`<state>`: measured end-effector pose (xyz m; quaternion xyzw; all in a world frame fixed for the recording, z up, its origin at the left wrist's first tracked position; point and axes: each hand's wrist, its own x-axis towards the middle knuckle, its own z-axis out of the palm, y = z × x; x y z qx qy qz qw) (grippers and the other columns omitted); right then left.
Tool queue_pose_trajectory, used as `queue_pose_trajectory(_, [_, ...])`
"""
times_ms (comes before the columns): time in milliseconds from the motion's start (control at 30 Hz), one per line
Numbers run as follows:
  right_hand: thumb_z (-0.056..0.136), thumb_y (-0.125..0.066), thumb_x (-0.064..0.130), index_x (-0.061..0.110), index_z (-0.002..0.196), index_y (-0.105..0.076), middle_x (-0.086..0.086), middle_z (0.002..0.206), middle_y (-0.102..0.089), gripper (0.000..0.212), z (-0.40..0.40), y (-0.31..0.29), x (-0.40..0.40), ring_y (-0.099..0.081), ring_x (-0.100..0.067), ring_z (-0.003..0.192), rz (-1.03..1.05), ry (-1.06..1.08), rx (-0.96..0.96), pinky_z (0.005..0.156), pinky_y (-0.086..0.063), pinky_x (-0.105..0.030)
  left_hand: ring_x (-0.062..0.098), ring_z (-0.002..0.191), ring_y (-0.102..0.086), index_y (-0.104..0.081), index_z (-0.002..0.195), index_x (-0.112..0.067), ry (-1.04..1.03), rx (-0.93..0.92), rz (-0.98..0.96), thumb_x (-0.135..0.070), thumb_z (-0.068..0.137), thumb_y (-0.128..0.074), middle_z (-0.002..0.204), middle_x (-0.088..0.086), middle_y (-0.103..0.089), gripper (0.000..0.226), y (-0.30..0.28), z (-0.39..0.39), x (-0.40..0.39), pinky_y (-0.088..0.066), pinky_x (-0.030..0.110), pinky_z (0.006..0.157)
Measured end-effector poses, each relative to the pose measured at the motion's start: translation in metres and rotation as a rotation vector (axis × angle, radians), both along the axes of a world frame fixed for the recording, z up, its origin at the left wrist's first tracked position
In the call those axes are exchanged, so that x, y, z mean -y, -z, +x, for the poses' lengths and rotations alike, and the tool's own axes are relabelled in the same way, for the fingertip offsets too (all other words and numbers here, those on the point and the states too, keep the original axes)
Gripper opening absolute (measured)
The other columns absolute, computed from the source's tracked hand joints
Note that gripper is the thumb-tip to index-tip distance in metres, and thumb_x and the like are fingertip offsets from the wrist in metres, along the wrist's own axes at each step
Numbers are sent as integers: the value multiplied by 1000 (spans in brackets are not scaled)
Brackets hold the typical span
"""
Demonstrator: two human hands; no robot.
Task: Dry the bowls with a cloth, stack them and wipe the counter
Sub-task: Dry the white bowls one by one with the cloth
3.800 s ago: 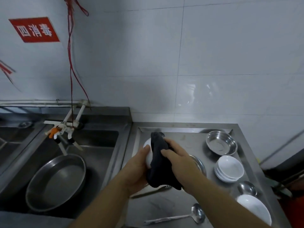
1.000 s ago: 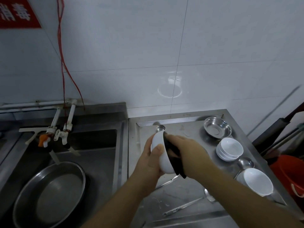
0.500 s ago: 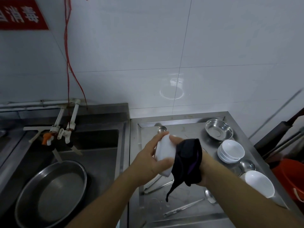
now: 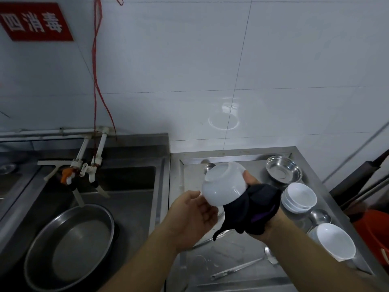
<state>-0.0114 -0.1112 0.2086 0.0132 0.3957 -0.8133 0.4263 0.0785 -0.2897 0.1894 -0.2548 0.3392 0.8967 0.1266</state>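
Bowl: white bowl point(image 4: 224, 184) held in the air above the counter point(image 4: 248, 268), tipped over so its foot ring faces up and to the left.
Right hand: right hand point(image 4: 255, 199) holds the bowl from its right side, thumb tip showing at the rim; the rest of the hand is hidden under the cloth, so how the fingers lie inside the bowl I cannot tell.
Cloth: dark cloth point(image 4: 251, 209) draped over the right hand and wrist, one corner hanging down.
Left hand: left hand point(image 4: 194, 216) is spread, palm up, just below and left of the bowl; fingertips near its wall, contact unclear. It grips nothing.
Stack: small white bowls point(image 4: 299, 198) nested on the counter's right side, a steel dish point(image 4: 283, 172) behind them, a bigger white bowl point(image 4: 334, 242) nearer the front edge.
Also there: ladles point(image 4: 242, 268) lying on the counter; a steel basin point(image 4: 69, 246) in the sink to the left.
Risk: the bowl seems carried by one cloth-covered hand. Glazed ware on fabric may slide out, likely onto steel or the stack. The hanging corner could also snag a ladle.
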Motion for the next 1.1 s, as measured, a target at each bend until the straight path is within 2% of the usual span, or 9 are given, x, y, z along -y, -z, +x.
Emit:
queue_pose_trajectory(200, [91, -71, 44, 17, 94, -87, -9, 83, -81, 32, 12, 9, -5, -79, -22, 70, 85, 92, 1, 56, -62, -29, 30, 111, -73, -69, 132, 3, -235, -164, 141, -22, 95, -64, 130, 23, -70, 45, -11, -3, 7, -64, 37, 91])
queue_pose_trajectory(333, [96, -56, 22, -4, 51, -66, -19, 50, -57, 53, 32, 29, -4, -60, -26, 41, 337, 163, 26, 33, -44, -14, 30, 117, -72, -69, 133, 1, -279, -194, 121, -23, 101, -60, 135, 22, -69, 41, -20, -7, 18, -64, 39, 91])
queue_pose_trajectory(367, [87, -64, 28, -3, 56, -73, -15, 50, -61, 45, 32, 30, -2, -62, -23, 38, 348, 113, 66, 34, -46, -17, 31, 118, -71, -69, 134, -1, -281, -188, 94, -25, 100, -61, 136, 21, -69, 42, -22, -7, 21, -63, 40, 94])
queue_pose_trajectory(467, [87, -80, 32, 8, 115, -75, -12, 81, -78, 37, 30, 33, -5, -76, -23, 61, 404, 155, -25, 50, -58, -29, 35, 119, -72, -66, 137, -8, -272, -146, -39, -29, 94, -65, 132, 19, -72, 47, -21, -4, 30, -65, 44, 89])
queue_pose_trajectory(600, [82, -85, 35, 20, 116, -71, -9, 89, -77, 39, 20, 17, 3, -75, -20, 72, 389, 305, -267, 59, -61, -31, 34, 106, -77, -68, 128, -10, -195, -120, -226, -20, 101, -63, 116, 15, -78, 30, -14, 4, 32, -65, 41, 78])
queue_pose_trajectory(767, [88, -69, 48, 53, 124, -59, 25, 108, -70, 37, 27, -7, 14, -69, 1, 94, 662, 261, -1171, 74, -54, -12, 37, 114, -73, -69, 129, -5, 50, -194, -430, -21, 102, -63, 122, 21, -74, 32, -15, 11, 19, -61, 50, 94])
queue_pose_trajectory(867, [97, -65, 40, 38, 138, -56, 32, 129, -54, 42, 33, -4, 17, -59, -4, 122, 657, 152, -1615, 102, -51, -27, 33, 114, -73, -71, 127, -10, 157, -260, -428, -16, 104, -60, 124, 18, -74, 26, -21, 15, 11, -62, 40, 91])
queue_pose_trajectory(967, [97, -66, 35, 28, 137, -58, 24, 131, -56, 41, 32, -4, 15, -59, -8, 123, 606, 189, -1661, 104, -50, -29, 31, 116, -73, -73, 126, -16, 203, -283, -432, -14, 102, -61, 126, 14, -75, 26, -26, 17, 7, -61, 37, 92])
queue_pose_trajectory(1100, [93, -65, 33, 37, 125, -62, 20, 107, -66, 32, 20, -12, 15, -66, -8, 98, 637, 214, -1561, 83, -51, -17, 30, 124, -69, -70, 130, -16, 316, -334, -502, -16, 106, -58, 130, 12, -73, 27, -28, 20, 3, -56, 47, 105])
